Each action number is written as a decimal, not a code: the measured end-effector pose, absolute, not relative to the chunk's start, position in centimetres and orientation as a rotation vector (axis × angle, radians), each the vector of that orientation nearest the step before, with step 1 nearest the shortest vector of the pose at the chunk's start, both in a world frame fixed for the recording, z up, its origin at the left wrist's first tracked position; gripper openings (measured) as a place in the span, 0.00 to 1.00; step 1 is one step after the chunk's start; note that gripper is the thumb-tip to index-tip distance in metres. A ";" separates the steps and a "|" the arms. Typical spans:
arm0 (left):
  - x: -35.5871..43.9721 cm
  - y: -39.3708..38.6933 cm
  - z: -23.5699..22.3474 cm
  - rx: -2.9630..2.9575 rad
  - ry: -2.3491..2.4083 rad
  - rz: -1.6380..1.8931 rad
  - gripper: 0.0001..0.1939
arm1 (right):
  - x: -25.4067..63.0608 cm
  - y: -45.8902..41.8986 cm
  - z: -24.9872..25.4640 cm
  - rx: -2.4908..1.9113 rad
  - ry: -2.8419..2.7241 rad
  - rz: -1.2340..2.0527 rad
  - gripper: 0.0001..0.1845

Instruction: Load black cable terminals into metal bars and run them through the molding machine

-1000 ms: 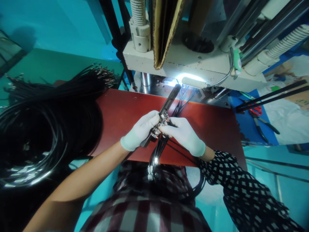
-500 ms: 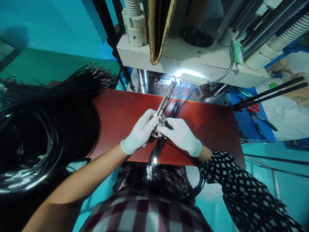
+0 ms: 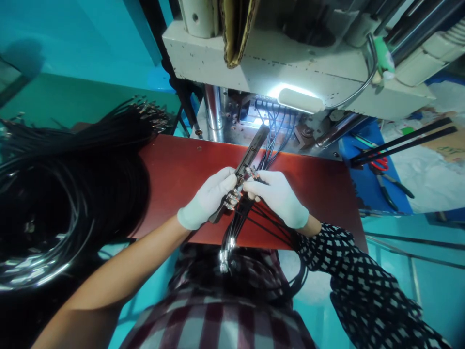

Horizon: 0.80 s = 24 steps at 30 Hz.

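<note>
Both my hands wear white gloves and meet over the red board (image 3: 181, 169). My left hand (image 3: 206, 198) is closed around a long dark bar-shaped fixture (image 3: 251, 154) that slants up toward the machine. My right hand (image 3: 278, 198) pinches a metal-tipped black cable (image 3: 254, 175) against that fixture, where several metal connectors sit in a row. A bunch of black cables with metal ends (image 3: 230, 240) hangs down from my hands toward my lap.
A big coil of black cables (image 3: 69, 194) fills the left side. Behind the board stands a pale machine (image 3: 290, 63) with a lit lamp (image 3: 300, 99) and wires under it. Pliers (image 3: 390, 182) lie on a blue surface at the right.
My view has tipped, so the machine sits higher in frame. My hands shifted slightly up and right, and the right fingers moved further up the fixture.
</note>
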<state>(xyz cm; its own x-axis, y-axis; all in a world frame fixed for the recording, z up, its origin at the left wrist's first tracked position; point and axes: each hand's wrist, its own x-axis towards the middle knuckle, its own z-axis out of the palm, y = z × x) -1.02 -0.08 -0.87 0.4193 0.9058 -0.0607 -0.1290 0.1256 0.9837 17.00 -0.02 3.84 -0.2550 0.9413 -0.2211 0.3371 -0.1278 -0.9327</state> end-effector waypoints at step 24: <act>-0.8 -0.5 0.1 1.218 0.793 0.767 0.16 | 21.4 -1.1 3.0 -1.398 -1.047 1.769 0.07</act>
<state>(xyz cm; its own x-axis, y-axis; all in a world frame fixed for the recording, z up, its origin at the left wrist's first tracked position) -0.79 -0.48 0.11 0.5169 0.8489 -0.1103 -0.0824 0.1776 0.9807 21.44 -1.14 2.96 -0.2259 0.8584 -0.4606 -0.0089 -0.4746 -0.8802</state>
